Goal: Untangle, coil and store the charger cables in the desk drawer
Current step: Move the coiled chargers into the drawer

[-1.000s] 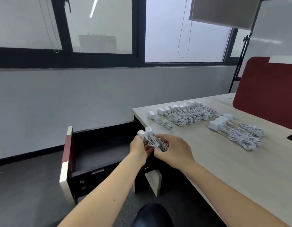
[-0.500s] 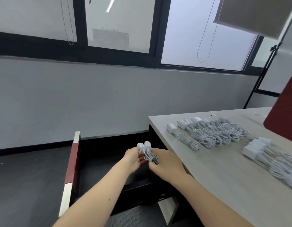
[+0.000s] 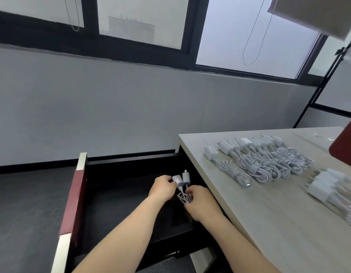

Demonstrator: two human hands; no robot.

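Head view, left hand (image 3: 162, 187), right hand (image 3: 200, 204), chargers (image 3: 182, 179) now inside drawer (image 3: 119, 209)

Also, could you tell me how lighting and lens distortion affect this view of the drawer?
Head view: the black drawer is dim inside, showing little detail; the white chargers in the left hand and right hand stand out; the wide lens bows the window frame, and the rightmost chargers look soft.
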